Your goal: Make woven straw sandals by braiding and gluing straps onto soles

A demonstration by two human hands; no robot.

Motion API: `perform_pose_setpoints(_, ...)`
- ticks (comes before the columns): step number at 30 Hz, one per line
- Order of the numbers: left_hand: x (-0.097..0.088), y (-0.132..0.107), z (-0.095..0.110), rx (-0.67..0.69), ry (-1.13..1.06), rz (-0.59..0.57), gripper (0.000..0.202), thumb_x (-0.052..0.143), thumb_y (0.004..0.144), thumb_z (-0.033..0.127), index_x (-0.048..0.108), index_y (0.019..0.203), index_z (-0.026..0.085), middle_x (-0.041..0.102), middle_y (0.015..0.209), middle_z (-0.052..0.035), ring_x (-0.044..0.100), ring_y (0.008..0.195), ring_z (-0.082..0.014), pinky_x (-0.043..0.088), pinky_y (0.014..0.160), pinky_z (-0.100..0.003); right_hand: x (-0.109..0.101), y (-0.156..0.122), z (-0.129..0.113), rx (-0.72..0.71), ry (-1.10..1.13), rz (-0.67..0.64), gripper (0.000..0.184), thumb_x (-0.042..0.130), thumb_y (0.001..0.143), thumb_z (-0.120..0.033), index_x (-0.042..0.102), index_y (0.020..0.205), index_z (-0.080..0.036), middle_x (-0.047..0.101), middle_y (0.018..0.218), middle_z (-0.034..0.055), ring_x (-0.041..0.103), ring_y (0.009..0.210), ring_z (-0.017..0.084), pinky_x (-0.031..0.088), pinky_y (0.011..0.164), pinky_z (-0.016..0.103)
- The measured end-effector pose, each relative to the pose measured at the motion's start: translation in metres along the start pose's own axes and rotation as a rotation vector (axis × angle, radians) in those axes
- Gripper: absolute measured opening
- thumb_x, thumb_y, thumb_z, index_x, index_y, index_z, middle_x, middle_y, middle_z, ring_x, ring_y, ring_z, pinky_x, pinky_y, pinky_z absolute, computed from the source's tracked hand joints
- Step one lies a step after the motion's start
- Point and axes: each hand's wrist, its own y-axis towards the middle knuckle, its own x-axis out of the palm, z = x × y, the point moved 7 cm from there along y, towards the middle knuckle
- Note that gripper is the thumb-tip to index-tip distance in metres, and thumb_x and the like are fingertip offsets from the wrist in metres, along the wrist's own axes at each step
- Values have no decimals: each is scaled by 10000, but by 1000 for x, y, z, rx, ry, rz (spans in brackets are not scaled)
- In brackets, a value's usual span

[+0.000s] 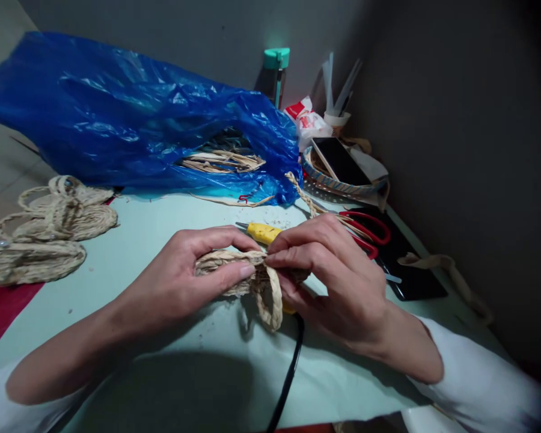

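Note:
A small woven straw slipper (225, 260) is held up between both hands over the pale green table cover, with a braided loop (275, 304) hanging from it. My left hand (192, 264) grips its left end, thumb in front and fingers behind. At the other end my right hand (338, 276) pinches the straw near the base of the loop; its far fingertips are partly hidden. Just behind the hands lies a yellow-handled tool (262, 232) with a dark pointed tip. A black cord (294, 361) runs from beneath the right hand to the near edge.
A blue plastic bag (130, 114) with dry straw (225, 161) spans the back. Several straw slippers (67, 210) sit at left. At right are red-handled scissors (374, 225), a black flat device (419, 282), and a basket (342, 192) carrying a phone (340, 159). A green-capped bottle (276, 58) stands behind.

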Motion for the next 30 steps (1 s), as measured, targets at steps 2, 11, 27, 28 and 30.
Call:
perform_pose_setpoints(2,-1,-2,1,6,-2,54,158,710,770,327,817,790,212,763,774,-32,668,696,-197,484,667,-208,-1,-1,-1,-5,-13,20,212,609,862,-42,576,993,-205,691,928,78,591,814,178,492,740,359)
perform_pose_setpoints(11,-7,-7,4,-31,141,178,64,703,793,264,766,790,270,759,775,70,696,721,-134,537,711,-155,-7,0,-3,2,-72,77,194,678,800,-37,626,927,-173,721,910,62,625,828,189,500,775,391)
perform_pose_setpoints(27,0,-16,20,296,87,191,180,732,793,88,724,834,262,734,809,53,689,748,-116,549,712,-178,-3,-6,-5,-2,-90,23,163,640,877,-92,635,1015,-180,736,1012,37,586,913,177,471,871,399)
perform_pose_setpoints(28,1,-18,21,322,100,200,179,721,803,82,720,840,257,731,808,44,688,745,-121,551,693,-194,-2,-6,-6,-1,-85,-6,169,630,889,-90,645,1037,-170,738,1039,40,581,937,178,467,889,399)
perform_pose_setpoints(30,2,-20,22,354,127,206,184,703,815,69,714,855,248,726,809,31,687,744,-125,550,661,-210,0,-7,-7,-2,-71,-48,174,614,905,-85,659,1059,-150,741,1078,45,575,968,182,460,913,402)
